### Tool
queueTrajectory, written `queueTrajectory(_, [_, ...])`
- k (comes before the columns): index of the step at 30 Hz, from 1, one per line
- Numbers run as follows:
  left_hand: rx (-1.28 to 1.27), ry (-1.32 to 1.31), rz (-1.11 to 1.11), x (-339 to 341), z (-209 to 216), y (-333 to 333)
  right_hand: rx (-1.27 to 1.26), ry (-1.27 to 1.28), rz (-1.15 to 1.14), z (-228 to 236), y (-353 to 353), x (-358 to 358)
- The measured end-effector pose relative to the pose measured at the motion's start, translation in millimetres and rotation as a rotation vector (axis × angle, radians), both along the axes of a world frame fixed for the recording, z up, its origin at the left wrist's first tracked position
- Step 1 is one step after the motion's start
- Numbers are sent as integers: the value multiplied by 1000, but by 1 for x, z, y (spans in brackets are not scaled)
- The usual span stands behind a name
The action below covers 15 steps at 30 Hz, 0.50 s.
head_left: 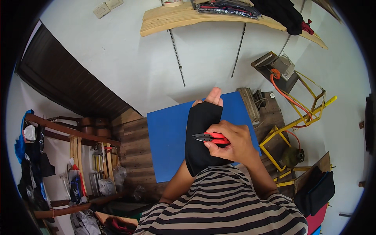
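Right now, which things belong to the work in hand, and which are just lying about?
In hand:
- black fabric sleeve over the left hand
- red-handled snips in the right hand
- blue mat beneath

Lying about:
- wooden shelf with packaged goods
- yellow metal frame
- orange hose
- tape roll

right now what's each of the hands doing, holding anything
Left hand: inside a black fabric sleeve, fingertips poking out, grip cannot be told.
Right hand: closed around small red-handled thread snips.

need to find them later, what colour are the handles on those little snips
Red handles on the snips, with dark metal blades; the head view shows them.
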<state>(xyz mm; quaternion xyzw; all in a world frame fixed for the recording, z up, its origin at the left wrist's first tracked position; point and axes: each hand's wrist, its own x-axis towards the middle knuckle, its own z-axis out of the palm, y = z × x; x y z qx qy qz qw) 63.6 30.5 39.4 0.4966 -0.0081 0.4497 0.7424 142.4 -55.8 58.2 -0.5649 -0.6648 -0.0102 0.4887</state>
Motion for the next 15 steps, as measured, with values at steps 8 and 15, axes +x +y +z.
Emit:
queueTrajectory(8, [555,174,148,-10,10,11,-7,-49,-43,1,3,-5])
queueTrajectory(15, [23,-62,67,-1,-26,16,-42,-44,-30,1,1,-11])
